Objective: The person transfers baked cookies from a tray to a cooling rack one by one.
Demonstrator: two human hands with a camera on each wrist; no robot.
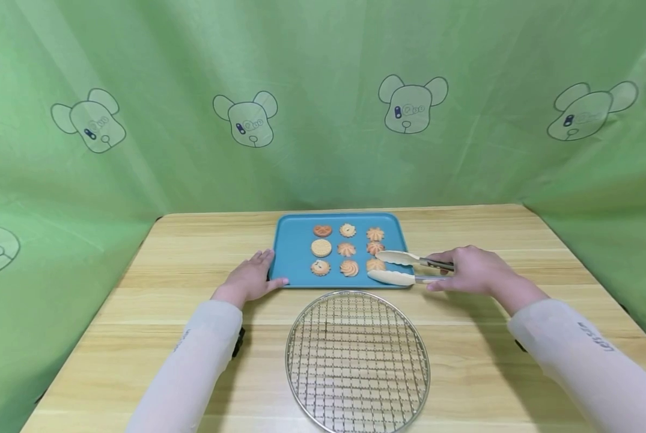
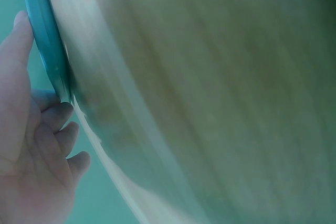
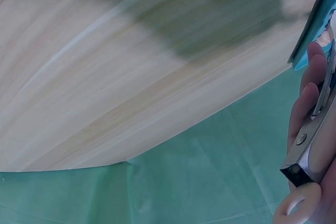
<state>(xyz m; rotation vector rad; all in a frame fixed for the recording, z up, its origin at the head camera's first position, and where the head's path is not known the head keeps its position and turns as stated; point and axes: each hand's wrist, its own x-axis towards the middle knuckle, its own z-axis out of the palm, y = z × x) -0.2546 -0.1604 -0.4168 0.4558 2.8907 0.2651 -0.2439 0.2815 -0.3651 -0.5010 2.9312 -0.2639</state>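
A blue tray (image 1: 295, 258) lies on the table with several cookies (image 1: 347, 249) set out in rows. My left hand (image 1: 250, 278) holds the tray's near left corner, the thumb over the rim and the other fingers along the left side. In the left wrist view the thumb (image 2: 20, 32) rests against the tray's edge. My right hand (image 1: 471, 270) grips a pair of tongs (image 1: 393, 276) with cream tips and metal handles. Those tips stand apart on either side of the near right cookie (image 1: 375, 264); whether they touch it I cannot tell.
A round wire cooling rack (image 1: 357, 361) lies on the wooden table (image 1: 193, 240) in front of the tray, close to its near edge. Behind the table and along its sides hangs a green curtain (image 1: 323, 168) with bear-head drawings.
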